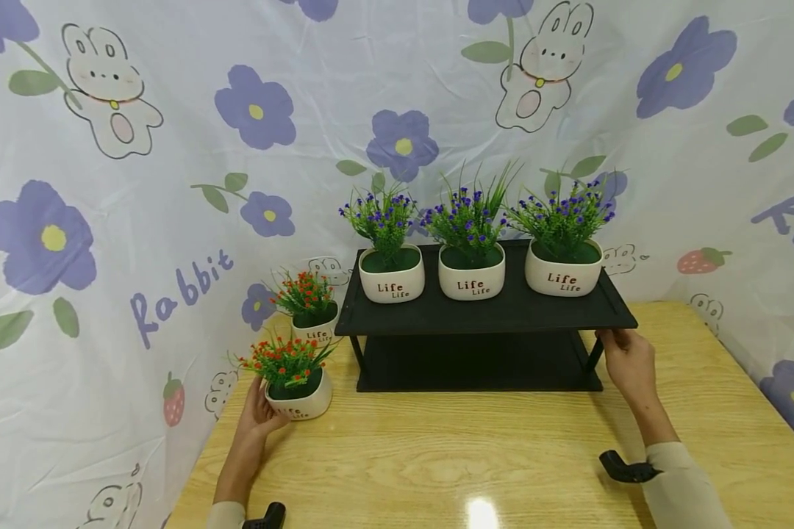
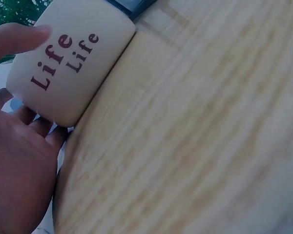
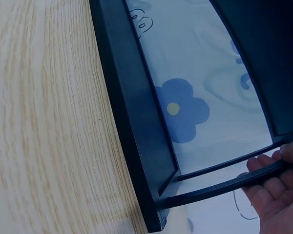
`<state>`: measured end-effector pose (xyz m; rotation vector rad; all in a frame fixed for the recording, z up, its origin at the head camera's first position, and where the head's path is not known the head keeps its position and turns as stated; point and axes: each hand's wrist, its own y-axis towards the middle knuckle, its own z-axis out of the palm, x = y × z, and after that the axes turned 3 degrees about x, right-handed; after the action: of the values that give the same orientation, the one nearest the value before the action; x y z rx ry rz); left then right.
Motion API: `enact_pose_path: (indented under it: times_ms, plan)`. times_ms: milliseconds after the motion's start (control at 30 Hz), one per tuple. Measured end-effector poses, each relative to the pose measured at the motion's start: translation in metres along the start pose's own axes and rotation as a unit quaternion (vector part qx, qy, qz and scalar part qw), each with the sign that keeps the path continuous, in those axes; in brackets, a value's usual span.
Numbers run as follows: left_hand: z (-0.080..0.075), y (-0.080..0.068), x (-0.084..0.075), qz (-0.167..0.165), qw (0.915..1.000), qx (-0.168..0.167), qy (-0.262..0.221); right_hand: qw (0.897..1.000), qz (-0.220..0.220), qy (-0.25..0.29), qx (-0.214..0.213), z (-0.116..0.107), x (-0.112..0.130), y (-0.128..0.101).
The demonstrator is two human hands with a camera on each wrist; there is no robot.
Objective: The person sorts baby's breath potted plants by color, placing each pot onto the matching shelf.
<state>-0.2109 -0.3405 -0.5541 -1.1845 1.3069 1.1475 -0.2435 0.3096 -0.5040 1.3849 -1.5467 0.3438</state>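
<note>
Two hands were engaged. The left hand (image 1: 259, 415) was cupped round the near red-flowered pot (image 1: 299, 400), thumb on the "Life" face and fingers (image 2: 36, 127) curled behind it; the pot stood on the wooden table (image 1: 450, 463) near its left edge, well left of the black shelf (image 1: 486, 308). The right hand (image 1: 625, 364) was wrapped round the shelf's right front leg (image 3: 224, 187), fingers curled on it.

Pot was judged glazed ceramic: rigid, smooth, likely slippery, chippable; moderate weight. Best taken by the body walls, not by the soft plastic foliage.

A second red-flowered pot (image 1: 312, 312) was seen just behind, close to the shelf's left end. Three purple-flowered pots (image 1: 471, 275) were lined up on the top tier, gaps between them narrow. The lower tier (image 1: 476, 364) was seen open. Cloth backdrop (image 1: 172, 147) hung close behind and left; open tabletop lay in front.
</note>
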Motion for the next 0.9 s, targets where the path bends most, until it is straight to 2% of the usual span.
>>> enact_pose_path:
  times_ms: [200,467,767,900]
  plan:
    - [0.003,0.005,0.0,-0.033,0.9991,-0.012,0.022,1.0,0.001,-0.002,0.002,0.0,-0.002,0.0]
    - [0.01,0.011,0.0,-0.061,0.9909,-0.023,0.118,1.0,0.005,-0.003,-0.004,0.0,-0.001,0.0]
    - [0.011,0.017,-0.001,-0.081,0.9868,-0.023,0.138,1.0,0.0,0.0,-0.007,0.001,-0.001,0.001]
    - [0.014,0.019,0.0,-0.071,0.9877,-0.03,0.136,1.0,0.001,0.004,-0.009,0.002,-0.001,0.002]
